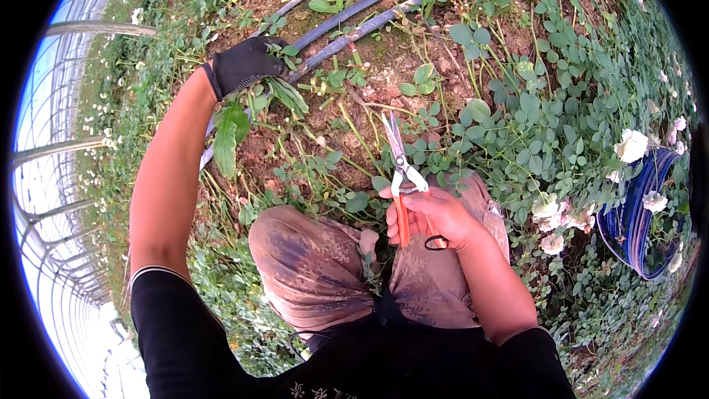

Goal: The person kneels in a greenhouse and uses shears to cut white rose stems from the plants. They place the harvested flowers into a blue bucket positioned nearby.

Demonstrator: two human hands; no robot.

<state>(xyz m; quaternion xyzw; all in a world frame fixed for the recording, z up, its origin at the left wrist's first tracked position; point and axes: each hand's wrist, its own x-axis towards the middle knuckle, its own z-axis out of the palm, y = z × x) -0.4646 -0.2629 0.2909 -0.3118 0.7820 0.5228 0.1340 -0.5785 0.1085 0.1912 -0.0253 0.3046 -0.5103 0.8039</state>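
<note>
My left hand [249, 66], in a black glove, reaches out at the upper left, its fingers closed around leafy green stems [288, 94] beside the dark irrigation pipes [338, 19]. Broad green leaves [227, 133] hang below that hand. Bare and held over my knee, my right hand [429, 213] grips pruning shears [407, 183] with orange handles and a white metal body. The shears' narrow blades point up and away from me, slightly apart, over low rose foliage. Cut rose stems [354, 127] stand in the reddish soil between my two hands.
Dense rose bushes [526, 138] with pale blooms [631, 146] spread along the right. A blue striped container [631, 221] sits among them. My bent knees [310, 260] are close to the plants. Greenhouse frame ribs [61, 147] arch at the far left, beyond more flowering bushes.
</note>
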